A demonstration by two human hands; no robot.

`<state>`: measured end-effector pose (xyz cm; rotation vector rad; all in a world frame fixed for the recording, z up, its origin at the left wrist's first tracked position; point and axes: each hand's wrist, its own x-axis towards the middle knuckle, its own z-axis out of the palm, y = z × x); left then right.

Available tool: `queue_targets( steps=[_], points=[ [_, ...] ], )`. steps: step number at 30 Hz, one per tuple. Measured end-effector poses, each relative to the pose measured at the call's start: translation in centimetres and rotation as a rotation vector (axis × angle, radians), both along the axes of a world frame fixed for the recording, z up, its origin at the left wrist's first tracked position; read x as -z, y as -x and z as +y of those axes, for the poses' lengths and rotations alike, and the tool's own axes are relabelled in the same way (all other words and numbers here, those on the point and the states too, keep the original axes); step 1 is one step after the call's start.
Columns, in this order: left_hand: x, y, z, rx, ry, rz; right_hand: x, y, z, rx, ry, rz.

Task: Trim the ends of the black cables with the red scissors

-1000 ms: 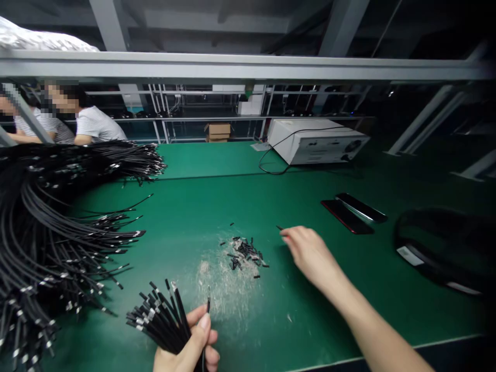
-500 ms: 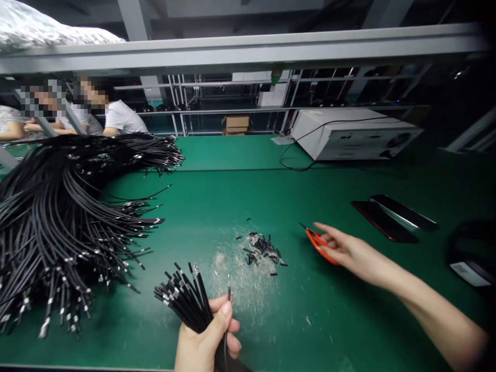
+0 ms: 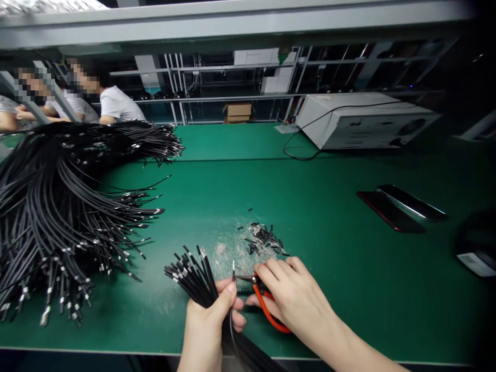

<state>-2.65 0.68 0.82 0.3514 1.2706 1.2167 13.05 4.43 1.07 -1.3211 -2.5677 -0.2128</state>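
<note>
A bundle of black cables [image 3: 194,281] with silvery bands near the ends is wrapped in my left hand [image 3: 211,323]. Between its thumb and fingertips one cable [image 3: 233,274] stands apart, its bare tip pointing up. My right hand [image 3: 287,289] is closed on orange-handled scissors [image 3: 269,315], whose blades reach that single cable just above my left fingertips. Whether the blades touch it is too small to tell. Short black cut pieces [image 3: 265,237] and thin pale strands lie on the green table [image 3: 310,196] beyond my hands.
A large heap of black cables [image 3: 50,206] covers the left side. A white metal box [image 3: 364,124] with a black cord sits at the back right. Two dark flat devices [image 3: 401,206] lie at the right. People [image 3: 118,103] sit at the far left.
My right hand has come left and nearer with the scissors, up to the single cable in my left hand. The camera view has tilted down slightly.
</note>
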Motion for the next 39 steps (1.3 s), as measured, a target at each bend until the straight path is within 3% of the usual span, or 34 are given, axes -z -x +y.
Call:
queue_targets(
  steps=[7, 26, 32, 39],
  points=[
    [-0.3, -0.2, 0.2, 0.011, -0.007, 0.004, -0.3, 0.4, 0.6, -0.025, -0.095, -0.13],
    [0.1, 0.1, 0.7, 0.055, 0.0, -0.041, -1.7, 0.3, 2.7, -0.105, 0.2, -0.265],
    [-0.1, 0.1, 0.7, 0.054, -0.007, -0.019, -2.8, 0.2, 3.1, -0.135, 0.184, -0.307],
    [0.2, 0.0, 0.9, 0.047, -0.015, -0.004, -2.9, 0.2, 3.4, -0.151, 0.228, -0.331]
  ],
)
